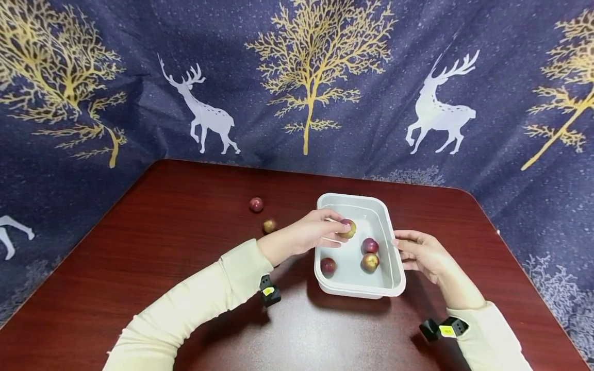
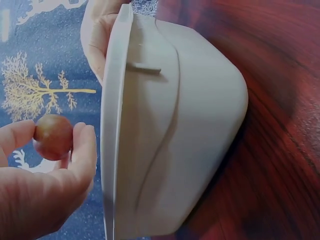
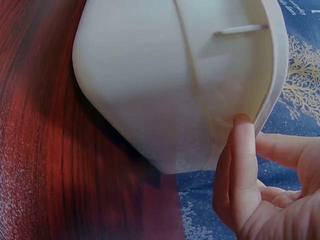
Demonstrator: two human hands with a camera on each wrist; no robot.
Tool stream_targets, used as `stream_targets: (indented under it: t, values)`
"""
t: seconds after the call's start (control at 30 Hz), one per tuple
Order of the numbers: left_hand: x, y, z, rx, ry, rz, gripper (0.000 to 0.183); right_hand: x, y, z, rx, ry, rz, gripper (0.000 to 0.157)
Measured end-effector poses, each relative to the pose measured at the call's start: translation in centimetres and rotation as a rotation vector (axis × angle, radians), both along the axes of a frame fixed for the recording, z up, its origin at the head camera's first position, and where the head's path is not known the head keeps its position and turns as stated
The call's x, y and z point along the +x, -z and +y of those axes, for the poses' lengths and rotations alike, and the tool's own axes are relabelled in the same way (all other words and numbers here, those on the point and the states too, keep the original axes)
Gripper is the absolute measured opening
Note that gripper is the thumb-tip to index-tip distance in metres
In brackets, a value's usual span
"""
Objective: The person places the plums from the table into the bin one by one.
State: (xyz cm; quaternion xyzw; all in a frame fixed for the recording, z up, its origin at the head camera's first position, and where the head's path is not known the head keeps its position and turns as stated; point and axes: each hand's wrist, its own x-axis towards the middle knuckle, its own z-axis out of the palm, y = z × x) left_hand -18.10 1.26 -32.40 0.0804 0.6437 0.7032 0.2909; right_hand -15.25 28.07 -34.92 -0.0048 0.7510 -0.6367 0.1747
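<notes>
A white plastic basin [image 1: 356,291] stands on the table with three plums inside: one dark red plum [image 1: 328,266] at the near left, a purple plum [image 1: 369,246] and a yellowish-red plum [image 1: 369,263] touching at the right. Over the basin's left part, my left hand [image 1: 320,228] pinches a red-green plum [image 2: 53,137] between thumb and fingers, above rim height. At the right side, my right hand [image 1: 422,253] grips the basin's rim [image 3: 272,75], its fingers [image 3: 243,165] against the outer wall.
Left of the basin lie a red plum [image 1: 256,204] and a greenish plum [image 1: 269,225], the latter close to my left wrist. The dark red wooden table [image 1: 185,206] ends at a blue cloth [image 1: 278,129] printed with deer and trees.
</notes>
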Motion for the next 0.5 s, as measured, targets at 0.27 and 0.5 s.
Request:
stream_targets:
  t: [0.27,0.5]
  values:
    - [-0.3,0.2,1.4,-0.070,-0.003,-0.003,0.029,0.0,0.0,-0.1,0.031,0.004,-0.002,0.054]
    - [-0.5,0.5,2.3,-0.110,0.013,0.000,0.027,0.0,-0.1,-0.1,0.022,0.005,0.000,0.052]
